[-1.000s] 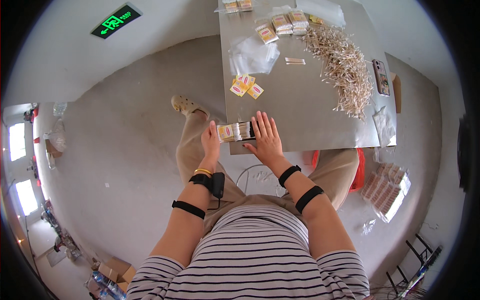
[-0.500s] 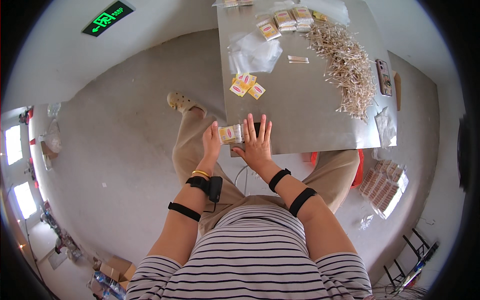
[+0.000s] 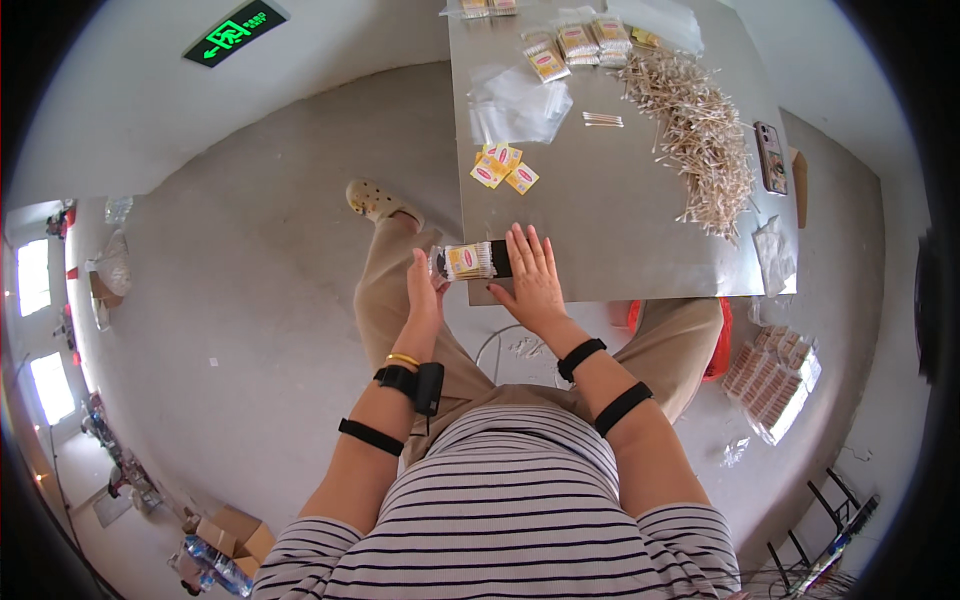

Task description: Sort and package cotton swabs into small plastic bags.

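Note:
A pack of cotton swabs [image 3: 468,262] with a yellow and white card on top lies at the table's near left edge. My left hand [image 3: 424,297] grips its left end, where crinkled clear plastic shows between thumb and fingers. Against the pack's right end is a flat black piece [image 3: 502,259], partly covered. My right hand [image 3: 537,283] lies beside it, palm down with fingers stretched out. Beyond are several yellow cards [image 3: 503,168], a stack of clear plastic bags [image 3: 520,105] and a few loose cotton swabs [image 3: 603,120].
A large heap of cotton swabs [image 3: 700,150] covers the right of the metal table [image 3: 610,220]. Finished-looking packs [image 3: 578,42] stand at the far edge. A phone [image 3: 770,158] lies at the right edge. On the floor sits a bundle of packs [image 3: 770,380]; a red container [image 3: 716,350] is by my leg.
More of the black piece shows between the pack and my right hand. Clear plastic now shows at the pack's left end, in my left hand. The whole view has shifted slightly.

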Tool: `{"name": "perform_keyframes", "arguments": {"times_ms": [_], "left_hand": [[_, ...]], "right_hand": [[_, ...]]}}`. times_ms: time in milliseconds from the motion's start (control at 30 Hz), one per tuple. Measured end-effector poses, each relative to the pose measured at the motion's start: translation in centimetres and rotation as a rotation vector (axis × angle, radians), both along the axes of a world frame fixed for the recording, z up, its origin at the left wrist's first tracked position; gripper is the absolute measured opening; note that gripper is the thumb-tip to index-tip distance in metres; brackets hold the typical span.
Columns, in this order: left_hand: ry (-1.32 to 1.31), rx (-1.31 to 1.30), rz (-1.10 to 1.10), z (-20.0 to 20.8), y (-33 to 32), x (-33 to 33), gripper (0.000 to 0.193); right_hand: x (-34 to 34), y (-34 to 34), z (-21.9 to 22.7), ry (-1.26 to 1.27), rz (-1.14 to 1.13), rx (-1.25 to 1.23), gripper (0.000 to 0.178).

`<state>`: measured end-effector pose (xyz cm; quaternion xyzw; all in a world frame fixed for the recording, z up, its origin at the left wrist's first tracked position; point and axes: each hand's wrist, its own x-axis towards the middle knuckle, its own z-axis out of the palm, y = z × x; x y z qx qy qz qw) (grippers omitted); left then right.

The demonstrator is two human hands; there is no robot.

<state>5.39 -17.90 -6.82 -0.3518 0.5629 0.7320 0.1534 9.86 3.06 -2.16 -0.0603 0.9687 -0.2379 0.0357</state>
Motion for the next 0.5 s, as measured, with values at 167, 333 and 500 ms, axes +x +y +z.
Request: {"name": "perform_keyframes", "arguments": {"times_ms": [167,333,500], "left_hand": [[-0.049,0.054,-0.019,2.2,3.6,3.0,0.046],[0.014,0.194,0.095,2.4,5.1,1.7,0.029],[0.087,0.205,0.194,1.8,5.6,1.6,0.032]], "right_hand": [[0.9,0.5,0.2,0.01,0.085,0.072,0.092],[-0.1,-1.3,-0.2,0.085,0.089,0.108,0.089],[-0.5,-3.1,-0.2,-0.012,0.039,0.222,0.094]]}}
